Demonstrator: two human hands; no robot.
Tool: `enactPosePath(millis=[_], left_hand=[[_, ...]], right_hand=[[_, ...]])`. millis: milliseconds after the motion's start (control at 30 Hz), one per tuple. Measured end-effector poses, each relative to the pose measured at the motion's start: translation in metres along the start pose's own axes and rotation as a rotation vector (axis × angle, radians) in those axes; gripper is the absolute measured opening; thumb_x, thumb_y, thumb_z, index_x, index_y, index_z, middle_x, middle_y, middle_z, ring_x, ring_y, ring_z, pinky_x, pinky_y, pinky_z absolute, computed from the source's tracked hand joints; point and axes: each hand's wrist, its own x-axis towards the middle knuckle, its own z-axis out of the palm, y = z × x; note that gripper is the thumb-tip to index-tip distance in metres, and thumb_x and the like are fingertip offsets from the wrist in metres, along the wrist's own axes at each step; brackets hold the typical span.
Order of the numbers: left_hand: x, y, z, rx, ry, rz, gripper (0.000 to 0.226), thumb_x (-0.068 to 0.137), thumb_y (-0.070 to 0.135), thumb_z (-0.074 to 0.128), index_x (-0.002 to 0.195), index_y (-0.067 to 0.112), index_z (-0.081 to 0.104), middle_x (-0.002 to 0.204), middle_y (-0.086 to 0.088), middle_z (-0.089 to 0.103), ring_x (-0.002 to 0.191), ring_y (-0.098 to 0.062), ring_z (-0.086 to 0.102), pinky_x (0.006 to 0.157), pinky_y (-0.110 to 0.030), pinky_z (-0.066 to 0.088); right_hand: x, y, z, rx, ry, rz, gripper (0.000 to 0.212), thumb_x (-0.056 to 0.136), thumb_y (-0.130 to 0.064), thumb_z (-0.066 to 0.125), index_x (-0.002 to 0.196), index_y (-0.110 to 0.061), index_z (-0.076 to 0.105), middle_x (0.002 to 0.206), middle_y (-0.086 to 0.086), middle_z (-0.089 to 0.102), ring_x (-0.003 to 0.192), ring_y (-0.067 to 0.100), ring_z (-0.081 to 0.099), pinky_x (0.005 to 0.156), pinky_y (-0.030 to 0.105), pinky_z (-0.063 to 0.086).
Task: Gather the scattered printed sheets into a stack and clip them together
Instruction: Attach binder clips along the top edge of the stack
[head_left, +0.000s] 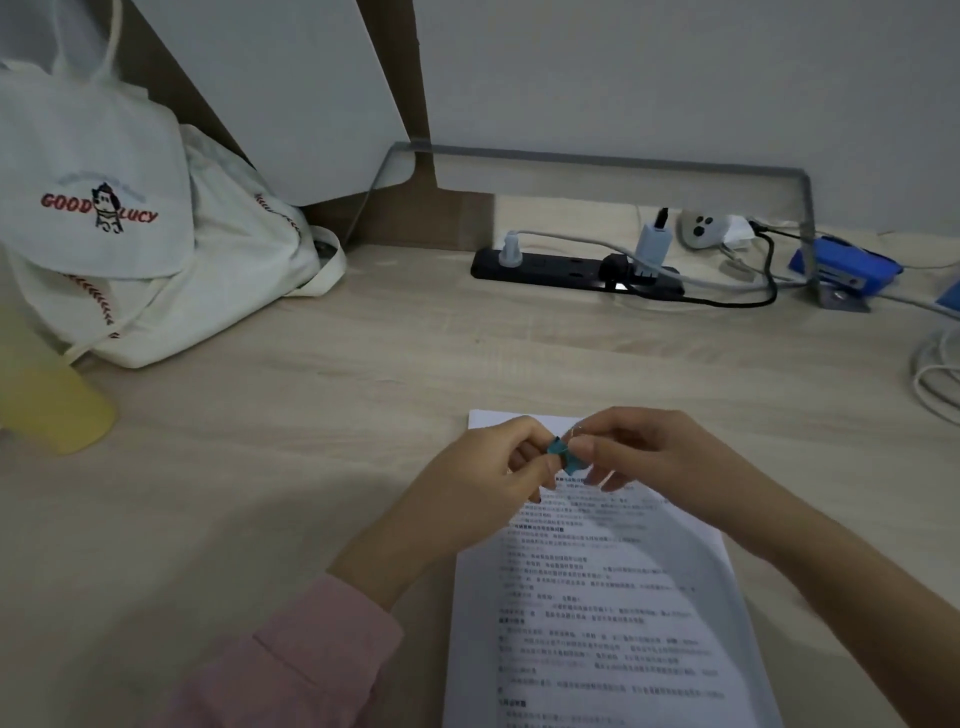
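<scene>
A small blue binder clip (563, 460) is held above the top edge of a stack of printed sheets (602, 597), between both hands. The left hand (485, 486) pinches the clip's blue body with curled fingers and thumb. The right hand (652, 452) pinches the clip's thin wire handle between thumb and forefinger, its other fingers loosely curled below. Whether the clip touches the paper cannot be told.

The sheets lie flat on a pale wooden desk (311, 441), squared into one pile, running from the hands down to the bottom of the view. A pink sleeve (291, 660) covers the left forearm; the right forearm is bare.

Farther back, a black power strip (561, 270) with several plugs and cables sits near the wall. A blue object (847, 267) lies at the far right. A white cloth bag (104, 218) printed with "GOOD LUCY" slumps at the left, and a yellow cup (47, 400) stands just in front of it.
</scene>
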Motion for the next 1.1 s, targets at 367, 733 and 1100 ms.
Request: enactPosePath(millis=[367,733,1100], left_hand=[[0.043,-0.033,-0.035,0.486,0.062,0.014,0.042,0.084,0.037,0.061,0.124,0.027,0.050,0.124,0.013,0.042,0.118,-0.004,0.039,0.096,-0.025,0.036],[0.072,-0.044,-0.036,0.654,-0.240,-0.128,0.049,0.076,0.039,0.068,0.118,0.024,0.046,0.112,0.009,0.039,0.110,-0.010,0.036,0.094,-0.030,0.039],[0.091,-0.045,-0.043,0.408,-0.338,-0.234,0.044,0.078,0.026,0.072,0.111,0.018,0.045,0.100,0.008,0.050,0.093,-0.011,0.049,0.081,-0.026,0.042]], right_hand=[[0.021,0.023,-0.001,0.182,-0.044,0.155,0.039,0.070,-0.046,0.060,0.091,-0.015,0.073,0.082,0.007,0.075,0.075,0.014,0.070,0.074,0.018,0.055],[0.027,0.041,0.009,0.212,-0.008,0.262,0.025,0.085,-0.030,0.061,0.092,-0.008,0.073,0.080,0.009,0.072,0.068,0.008,0.065,0.068,0.013,0.053],[0.029,0.046,0.013,0.193,0.029,0.257,0.025,0.084,-0.032,0.062,0.091,-0.012,0.074,0.079,0.008,0.073,0.063,0.003,0.064,0.063,0.010,0.051]])
